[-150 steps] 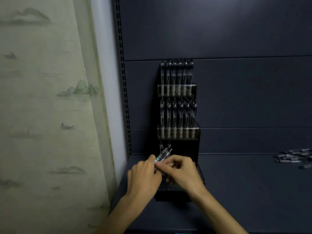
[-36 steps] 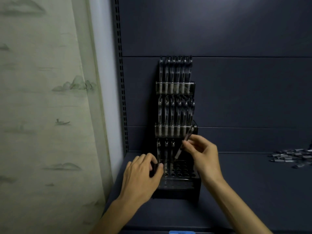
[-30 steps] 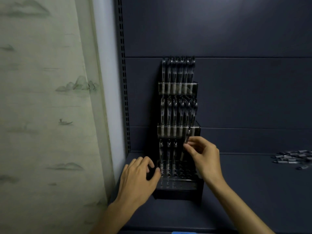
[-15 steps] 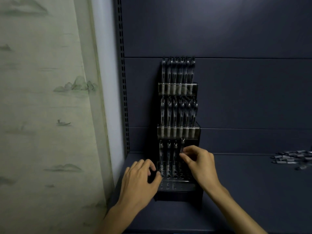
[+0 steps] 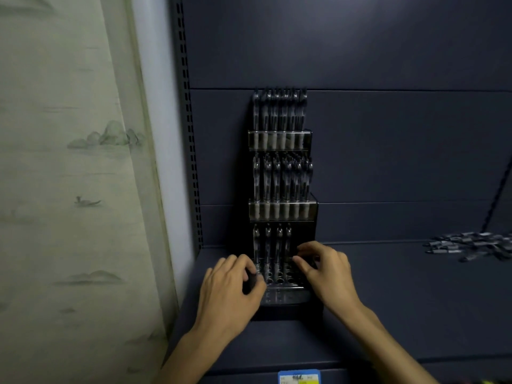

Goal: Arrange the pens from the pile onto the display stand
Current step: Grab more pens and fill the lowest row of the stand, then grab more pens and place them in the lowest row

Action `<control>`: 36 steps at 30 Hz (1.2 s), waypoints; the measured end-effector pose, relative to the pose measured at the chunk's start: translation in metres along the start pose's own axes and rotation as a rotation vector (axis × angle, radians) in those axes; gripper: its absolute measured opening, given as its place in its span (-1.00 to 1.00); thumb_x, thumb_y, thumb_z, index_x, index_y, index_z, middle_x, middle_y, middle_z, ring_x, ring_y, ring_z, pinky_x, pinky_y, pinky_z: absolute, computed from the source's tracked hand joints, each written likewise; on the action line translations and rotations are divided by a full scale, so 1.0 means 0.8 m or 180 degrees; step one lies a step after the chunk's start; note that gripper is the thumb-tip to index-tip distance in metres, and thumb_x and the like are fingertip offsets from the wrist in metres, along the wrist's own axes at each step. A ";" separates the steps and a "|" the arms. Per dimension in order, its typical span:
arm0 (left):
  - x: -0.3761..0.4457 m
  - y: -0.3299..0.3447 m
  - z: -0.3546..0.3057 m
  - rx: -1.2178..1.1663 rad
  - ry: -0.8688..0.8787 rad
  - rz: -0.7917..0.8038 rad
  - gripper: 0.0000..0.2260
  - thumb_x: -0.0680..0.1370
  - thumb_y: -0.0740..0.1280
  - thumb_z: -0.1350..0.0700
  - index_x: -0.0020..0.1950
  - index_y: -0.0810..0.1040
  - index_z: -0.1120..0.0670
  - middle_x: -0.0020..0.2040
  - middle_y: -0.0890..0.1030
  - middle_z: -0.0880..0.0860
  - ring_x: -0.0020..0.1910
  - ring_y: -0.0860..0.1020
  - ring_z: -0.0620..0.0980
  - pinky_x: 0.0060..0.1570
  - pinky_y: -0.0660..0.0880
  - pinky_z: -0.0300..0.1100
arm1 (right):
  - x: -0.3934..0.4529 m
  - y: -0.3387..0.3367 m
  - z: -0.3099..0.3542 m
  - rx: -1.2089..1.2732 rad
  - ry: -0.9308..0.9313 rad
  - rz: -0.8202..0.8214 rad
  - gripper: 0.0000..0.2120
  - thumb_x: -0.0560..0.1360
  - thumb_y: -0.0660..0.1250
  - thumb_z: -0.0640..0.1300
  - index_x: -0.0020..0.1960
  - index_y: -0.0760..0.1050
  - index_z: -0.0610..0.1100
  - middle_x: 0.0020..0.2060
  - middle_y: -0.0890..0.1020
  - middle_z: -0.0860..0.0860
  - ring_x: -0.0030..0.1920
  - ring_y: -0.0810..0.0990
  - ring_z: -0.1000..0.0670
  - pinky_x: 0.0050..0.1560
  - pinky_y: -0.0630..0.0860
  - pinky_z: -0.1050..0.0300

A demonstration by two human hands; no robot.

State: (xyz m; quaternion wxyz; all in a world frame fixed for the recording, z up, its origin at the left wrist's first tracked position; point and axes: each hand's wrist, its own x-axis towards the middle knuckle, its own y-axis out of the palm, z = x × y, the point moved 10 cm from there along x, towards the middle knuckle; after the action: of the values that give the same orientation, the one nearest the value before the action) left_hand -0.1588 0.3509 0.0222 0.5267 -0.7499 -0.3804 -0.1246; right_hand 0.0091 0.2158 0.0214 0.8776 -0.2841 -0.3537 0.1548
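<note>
Grip, left: our left hand (image 5: 231, 292) curls its fingers round the front left corner of the display stand (image 5: 282, 212), thumb near the bottom tier's holes, holding the stand.
Grip, right: our right hand (image 5: 327, 275) sits at the right side of the bottom tier with fingers bent; its fingertips (image 5: 300, 263) are just beside the fourth pen (image 5: 288, 245), but we cannot tell whether they pinch it or only touch it.
Pens in the stand: top and middle tiers look full; the bottom tier has four pens in its back row, counted from the left.
Long axis: every pen in the stand is upright, clip end up, lower end in a hole.
Pile: the loose pens (image 5: 471, 245) lie flat on the shelf (image 5: 415, 300) far to the right, well apart from the stand, mostly lying left to right.
Surroundings: a dark back panel (image 5: 360, 51) stands behind the stand; a slotted upright (image 5: 188, 134) runs along its left edge; a pale wall covering with faint hills and a boat (image 5: 69, 162) fills the left.
In the way: our right hand hides the bottom tier's right-hand holes.
Writing: a blue and yellow price tag (image 5: 299, 377) sits on the shelf's front edge; we cannot read its print.
</note>
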 end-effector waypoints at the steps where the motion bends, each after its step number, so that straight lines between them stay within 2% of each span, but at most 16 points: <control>1: 0.000 0.000 -0.009 -0.0047 0.0050 0.0009 -0.91 0.51 0.25 -0.13 -0.12 0.42 -0.16 -0.24 0.40 -0.20 -0.17 0.41 -0.18 -0.09 0.42 -0.16 | -0.004 -0.007 -0.001 -0.0078 -0.0031 -0.0018 -0.76 0.51 0.47 0.00 0.16 0.63 -0.01 -0.02 0.70 0.15 0.04 0.63 0.15 0.01 0.44 0.36; 5: 0.001 0.007 -0.055 -0.0299 0.0314 0.0113 -0.89 0.51 0.18 -0.16 -0.08 0.44 -0.17 -0.17 0.42 -0.22 -0.10 0.40 -0.21 -0.02 0.40 -0.20 | -0.021 -0.042 -0.012 -0.0439 -0.0123 -0.0044 -0.74 0.55 0.41 0.05 0.19 0.62 -0.01 0.08 0.68 0.11 0.14 0.60 0.08 0.06 0.44 0.25; 9: 0.003 0.032 -0.107 -0.0511 0.0558 0.0341 -0.83 0.58 0.26 -0.10 0.16 0.50 -0.15 0.03 0.45 -0.24 0.05 0.41 -0.24 0.16 0.39 -0.24 | -0.031 -0.083 -0.035 -0.0690 -0.0075 -0.0144 -0.71 0.56 0.39 0.07 0.21 0.61 -0.03 0.10 0.68 0.07 0.16 0.60 0.02 0.10 0.50 0.12; 13: 0.006 0.067 -0.158 -0.0485 0.0692 0.0572 -0.72 0.63 0.21 -0.11 0.33 0.44 -0.15 0.23 0.43 -0.26 0.22 0.37 -0.25 0.28 0.32 -0.25 | -0.037 -0.120 -0.069 -0.0732 -0.0068 -0.0203 -0.70 0.56 0.37 0.09 0.21 0.61 -0.04 0.10 0.67 0.06 0.16 0.60 0.00 0.08 0.52 0.09; 17: 0.012 0.118 -0.207 -0.0369 0.0639 0.0762 -0.68 0.64 0.16 -0.14 0.40 0.38 -0.20 0.32 0.37 -0.31 0.31 0.31 -0.27 0.34 0.21 -0.28 | -0.036 -0.150 -0.114 -0.0644 -0.0123 -0.0176 -0.70 0.57 0.35 0.13 0.20 0.61 0.00 0.10 0.66 0.11 0.15 0.59 0.05 0.09 0.53 0.12; 20: 0.021 0.162 -0.244 -0.0244 0.0492 0.0800 -0.63 0.65 0.15 -0.15 0.47 0.32 -0.22 0.41 0.31 -0.32 0.40 0.25 -0.26 0.43 0.12 -0.19 | -0.028 -0.172 -0.156 -0.0637 -0.0229 -0.0070 -0.72 0.57 0.33 0.15 0.20 0.59 0.04 0.10 0.64 0.16 0.15 0.58 0.09 0.08 0.51 0.16; 23: 0.033 0.209 -0.278 -0.0118 0.0264 0.0877 -0.59 0.66 0.12 -0.17 0.52 0.26 -0.22 0.50 0.24 -0.29 0.46 0.19 -0.25 0.46 0.06 -0.19 | -0.021 -0.205 -0.208 -0.0575 -0.0278 0.0065 -0.73 0.58 0.32 0.16 0.21 0.57 0.08 0.09 0.62 0.20 0.16 0.56 0.12 0.09 0.49 0.19; 29: 0.052 0.266 -0.326 0.0082 0.0018 0.0818 -0.57 0.66 0.13 -0.17 0.53 0.28 -0.19 0.51 0.29 -0.23 0.46 0.25 -0.19 0.46 0.18 -0.13 | -0.002 -0.251 -0.286 -0.0493 -0.0361 0.0292 -0.79 0.58 0.33 0.10 0.16 0.59 0.07 0.07 0.63 0.19 0.13 0.57 0.13 0.07 0.49 0.20; 36: 0.057 0.291 -0.352 0.0187 0.0048 0.0766 -0.59 0.65 0.14 -0.16 0.50 0.31 -0.18 0.47 0.32 -0.25 0.43 0.27 -0.20 0.44 0.19 -0.17 | 0.012 -0.253 -0.307 -0.0366 -0.0478 0.0445 -0.81 0.57 0.33 0.09 0.12 0.59 0.05 0.06 0.63 0.16 0.11 0.58 0.09 0.08 0.49 0.17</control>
State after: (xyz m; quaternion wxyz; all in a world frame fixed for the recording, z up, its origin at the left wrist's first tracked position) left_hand 0.0960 0.0853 0.0041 0.5624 -0.7734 -0.2872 -0.0549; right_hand 0.2044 -0.0355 0.0051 0.8180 -0.3456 -0.4060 0.2160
